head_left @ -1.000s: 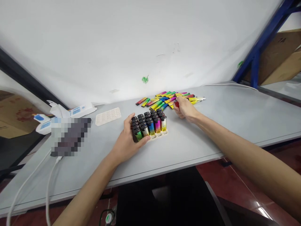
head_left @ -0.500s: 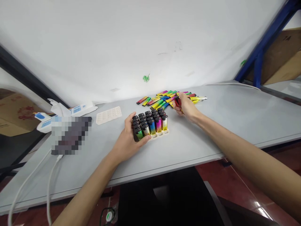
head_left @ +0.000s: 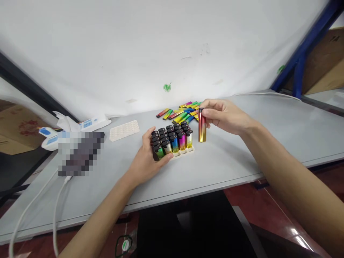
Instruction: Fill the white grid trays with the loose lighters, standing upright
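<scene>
Raised above the grey surface (head_left: 242,154), right hand (head_left: 227,116), thumb and fingertips pinched together on the black cap of a red-to-gold lighter (head_left: 202,128). Held upright, cap up, bottom end clear of the surface, just to the right of a cream tray (head_left: 186,152) and not touching it.

In the tray, rows of standing lighters (head_left: 172,138), black caps up, with green, silver, blue, magenta and yellow bodies along the near row. Against the tray's near left corner, left hand (head_left: 146,163), fingers apart and laid along the left side of the rows, thumb along the near edge beside the green one; clamped on nothing.

Just beyond the tray, towards the white wall, a loose pile of lighters (head_left: 179,114) lying flat, partly hidden behind the right hand. Further left on the surface, an empty dimpled tray (head_left: 124,130); beyond that, at the far left edge, white power strips (head_left: 88,124). Over the near left part of the surface and off its edge, white cables (head_left: 55,215). At far right, a blue rack frame (head_left: 303,53) with cardboard boxes (head_left: 328,61) behind it.
</scene>
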The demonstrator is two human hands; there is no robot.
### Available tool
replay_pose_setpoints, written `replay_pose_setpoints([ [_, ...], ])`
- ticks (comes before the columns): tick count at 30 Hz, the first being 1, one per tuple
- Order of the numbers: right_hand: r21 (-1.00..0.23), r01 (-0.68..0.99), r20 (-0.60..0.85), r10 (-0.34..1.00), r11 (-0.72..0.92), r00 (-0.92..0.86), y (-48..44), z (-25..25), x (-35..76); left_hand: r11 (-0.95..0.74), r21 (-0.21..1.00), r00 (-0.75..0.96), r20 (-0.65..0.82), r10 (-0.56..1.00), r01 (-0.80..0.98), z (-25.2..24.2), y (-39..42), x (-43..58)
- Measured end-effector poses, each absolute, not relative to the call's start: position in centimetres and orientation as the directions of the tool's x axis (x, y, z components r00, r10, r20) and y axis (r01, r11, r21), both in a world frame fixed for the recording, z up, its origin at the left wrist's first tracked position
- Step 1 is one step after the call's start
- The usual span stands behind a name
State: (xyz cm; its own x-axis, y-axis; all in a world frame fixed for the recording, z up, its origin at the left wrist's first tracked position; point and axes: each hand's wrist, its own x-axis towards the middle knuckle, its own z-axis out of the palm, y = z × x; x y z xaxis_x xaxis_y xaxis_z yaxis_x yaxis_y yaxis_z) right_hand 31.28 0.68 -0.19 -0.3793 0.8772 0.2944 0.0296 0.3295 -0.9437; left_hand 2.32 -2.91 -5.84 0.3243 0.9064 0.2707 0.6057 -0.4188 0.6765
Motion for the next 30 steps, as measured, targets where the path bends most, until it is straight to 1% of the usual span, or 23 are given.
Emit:
replay_pose_setpoints([
  [3, -0.863, 0.152, 0.408, 0.843, 0.481, -0.349, -0.3, -0.3, 29.7, -0.429, 0.675, 0.329, 0.281, 0.902, 0.600, -5.9, -2.9, 2.3],
  [5, -0.754, 0.247, 0.525, 0.784, 0.609, -0.331, -0.9, -0.8, 28.4, -0.437, 0.671, 0.331, 0.290, 0.898, 0.599, -6.0, -2.9, 2.2],
  [7, -0.622, 0.313, 0.623, 0.696, 0.718, -0.358, -1.3, -1.3, 27.3, -0.441, 0.665, 0.330, 0.296, 0.896, 0.603, -6.1, -2.8, 2.2],
  [9, -0.505, 0.344, 0.677, 0.611, 0.791, -0.411, -1.7, -1.9, 26.4, -0.443, 0.665, 0.333, 0.295, 0.895, 0.601, -6.2, -2.8, 2.1],
  [11, -0.431, 0.362, 0.702, 0.559, 0.827, -0.441, -1.8, -2.3, 25.8, -0.444, 0.670, 0.337, 0.294, 0.894, 0.595, -6.2, -2.8, 2.1],
  [16, -0.402, 0.424, 0.703, 0.570, 0.811, -0.424, -1.6, -2.7, 25.5, -0.435, 0.667, 0.332, 0.285, 0.899, 0.605, -6.0, -2.8, 2.2],
  [20, -0.356, 0.471, 0.707, 0.562, 0.807, -0.430, -1.4, -2.7, 25.9, -0.437, 0.664, 0.335, 0.284, 0.898, 0.607, -5.9, -2.9, 2.2],
  [26, -0.349, 0.457, 0.698, 0.552, 0.818, -0.456, -1.5, -2.8, 25.7, -0.423, 0.672, 0.321, 0.279, 0.905, 0.608, -5.9, -3.0, 2.2],
  [28, -0.360, 0.474, 0.722, 0.561, 0.804, -0.404, -1.1, -2.7, 25.9, -0.423, 0.673, 0.323, 0.277, 0.905, 0.607, -5.8, -3.0, 2.2],
  [30, -0.380, 0.556, 0.745, 0.601, 0.739, -0.290, 0.0, -2.6, 27.0, -0.421, 0.675, 0.325, 0.273, 0.905, 0.605, -5.7, -3.0, 2.3],
])
